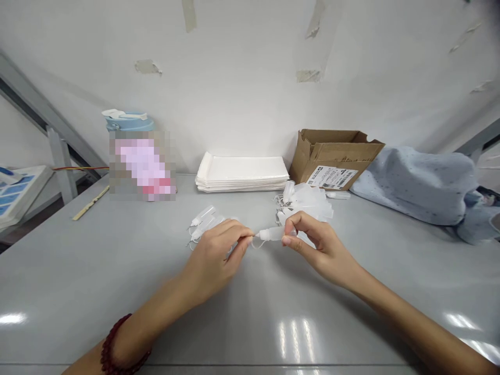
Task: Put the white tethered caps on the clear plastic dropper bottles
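Bottle [272,234], small and translucent, lies level above the surface [250,323], its body pinched in the right hand [326,250]. The left hand [216,252] has its fingertips together at the narrow tip; their exact grip is unclear. Skewed force could bend that tip; smooth plastic might slip. Just beyond, a stray knuckle could scatter the bottle pile [310,200] by the carton [339,156].

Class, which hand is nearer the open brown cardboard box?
Right. The right hand is in front of the open brown cardboard box; the left hand is farther off, towards the left.
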The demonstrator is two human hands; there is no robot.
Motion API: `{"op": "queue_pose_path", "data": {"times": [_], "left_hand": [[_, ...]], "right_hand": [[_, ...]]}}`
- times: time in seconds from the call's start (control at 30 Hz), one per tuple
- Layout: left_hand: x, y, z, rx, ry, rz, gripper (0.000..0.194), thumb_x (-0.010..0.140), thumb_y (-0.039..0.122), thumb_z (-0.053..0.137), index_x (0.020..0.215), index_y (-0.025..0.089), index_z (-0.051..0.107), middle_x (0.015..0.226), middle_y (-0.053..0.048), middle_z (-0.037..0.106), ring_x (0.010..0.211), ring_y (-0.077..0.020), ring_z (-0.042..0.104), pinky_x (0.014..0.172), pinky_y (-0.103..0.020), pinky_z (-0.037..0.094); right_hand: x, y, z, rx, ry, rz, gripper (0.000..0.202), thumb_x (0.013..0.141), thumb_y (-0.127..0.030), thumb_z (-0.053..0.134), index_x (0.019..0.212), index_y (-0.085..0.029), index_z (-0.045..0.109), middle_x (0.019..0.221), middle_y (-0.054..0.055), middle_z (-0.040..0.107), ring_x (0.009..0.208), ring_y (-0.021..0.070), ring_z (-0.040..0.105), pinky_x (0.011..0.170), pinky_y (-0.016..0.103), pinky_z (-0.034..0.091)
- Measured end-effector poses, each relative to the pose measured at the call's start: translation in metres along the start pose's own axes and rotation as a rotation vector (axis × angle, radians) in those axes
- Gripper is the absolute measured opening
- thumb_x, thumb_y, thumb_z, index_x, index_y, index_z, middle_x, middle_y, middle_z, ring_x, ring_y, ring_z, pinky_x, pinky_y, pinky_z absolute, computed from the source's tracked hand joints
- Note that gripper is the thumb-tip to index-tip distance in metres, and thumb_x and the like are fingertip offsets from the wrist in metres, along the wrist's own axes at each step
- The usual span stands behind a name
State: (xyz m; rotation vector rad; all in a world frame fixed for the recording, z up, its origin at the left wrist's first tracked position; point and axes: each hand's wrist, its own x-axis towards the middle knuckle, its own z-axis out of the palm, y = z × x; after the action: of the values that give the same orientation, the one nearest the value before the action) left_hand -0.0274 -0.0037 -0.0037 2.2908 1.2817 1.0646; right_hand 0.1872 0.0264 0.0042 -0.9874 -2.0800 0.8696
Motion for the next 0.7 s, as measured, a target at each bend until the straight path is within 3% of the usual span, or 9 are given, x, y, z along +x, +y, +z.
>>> {"op": "queue_pose_path", "data": {"times": [0.2, 0.3, 0.43, 0.7], "left_hand": [[0.002, 0.001, -0.004, -0.076, 0.002, -0.161, 0.015, 0.086, 0.018, 0.05, 0.086, 0.018, 0.065, 0.078, -0.003, 0.064, 0.071, -0.0135, 0.056, 0.053, -0.021, 0.042], [0.002, 0.001, -0.005, -0.121, -0.007, -0.185, 0.015, 0.086, 0.02, 0.05, 0.082, 0.018, 0.065, 0.077, -0.002, 0.064, 0.07, -0.0132, 0.056, 0.058, -0.022, 0.043], [0.003, 0.001, -0.007, -0.209, -0.083, -0.291, 0.019, 0.087, 0.022, 0.049, 0.077, 0.019, 0.065, 0.074, 0.0, 0.064, 0.069, -0.0134, 0.056, 0.064, -0.025, 0.044], [0.003, 0.002, -0.013, -0.536, -0.183, -0.511, 0.023, 0.085, 0.032, 0.052, 0.07, 0.019, 0.065, 0.067, 0.0, 0.062, 0.066, -0.0132, 0.055, 0.062, -0.024, 0.044]], "right_hand": [[0.0, 0.002, -0.003, -0.089, 0.039, -0.049, 0.005, 0.087, -0.026, 0.054, 0.084, -0.023, 0.05, 0.078, 0.0, 0.057, 0.072, 0.0155, 0.053, 0.067, 0.029, 0.043], [0.001, 0.003, -0.003, -0.11, 0.041, -0.084, 0.01, 0.087, -0.026, 0.055, 0.097, -0.024, 0.054, 0.085, 0.002, 0.06, 0.075, 0.0164, 0.055, 0.068, 0.03, 0.046], [0.001, 0.007, -0.001, -0.13, 0.009, -0.117, 0.019, 0.088, -0.023, 0.054, 0.107, -0.025, 0.058, 0.093, 0.003, 0.066, 0.082, 0.0172, 0.06, 0.072, 0.03, 0.049], [-0.006, 0.006, 0.006, -0.185, 0.084, -0.299, 0.033, 0.086, -0.008, 0.051, 0.113, -0.025, 0.056, 0.097, 0.005, 0.067, 0.089, 0.0188, 0.061, 0.074, 0.032, 0.051]]}}
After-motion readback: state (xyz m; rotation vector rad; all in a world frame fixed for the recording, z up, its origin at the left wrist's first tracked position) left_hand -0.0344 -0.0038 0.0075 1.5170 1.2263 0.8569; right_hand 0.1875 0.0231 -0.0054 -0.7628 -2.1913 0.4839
